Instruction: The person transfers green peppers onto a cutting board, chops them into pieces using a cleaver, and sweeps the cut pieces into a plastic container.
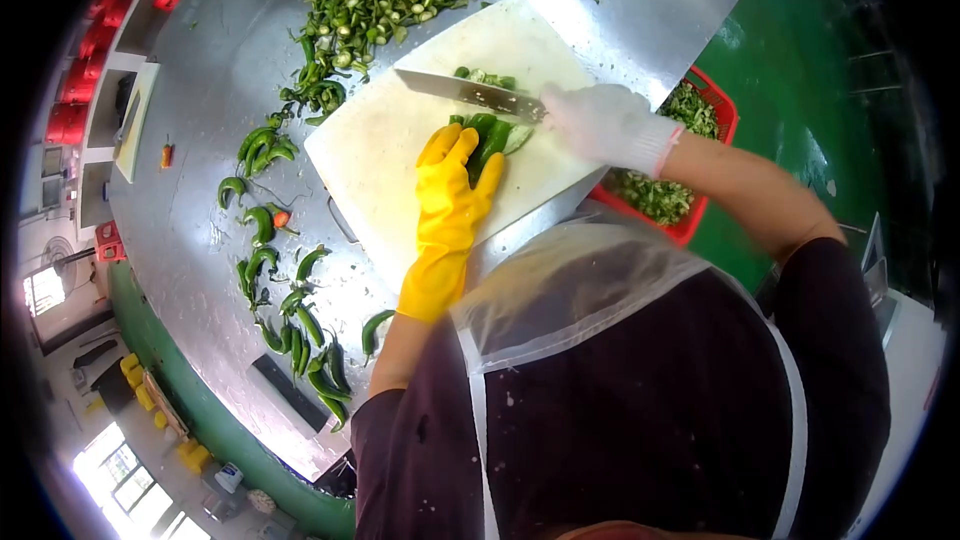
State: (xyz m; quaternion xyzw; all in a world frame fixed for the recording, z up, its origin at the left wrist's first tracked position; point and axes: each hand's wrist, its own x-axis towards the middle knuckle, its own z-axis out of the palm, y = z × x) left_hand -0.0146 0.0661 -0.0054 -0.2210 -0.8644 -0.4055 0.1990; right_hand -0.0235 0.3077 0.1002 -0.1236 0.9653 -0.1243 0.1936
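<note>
My left hand (452,180), in a yellow rubber glove, presses green chili peppers (488,145) down on a white cutting board (370,155). Its fingers are slightly apart and rest against the peppers. In my right hand (605,125), covered by a white knit glove, is the handle of a wide-bladed kitchen knife (455,90). The blade points left across the board, just beyond the held peppers. Cut pepper pieces (490,78) lie on the far side of the blade. My right forearm is slightly blurred.
Pepper stems and tops (400,0) are heaped at the table's far side. Whole green chilies (305,325) lie scattered on the metal table (200,200) to the left. A red basket (727,105) of chopped pepper stands at the right, below the table edge.
</note>
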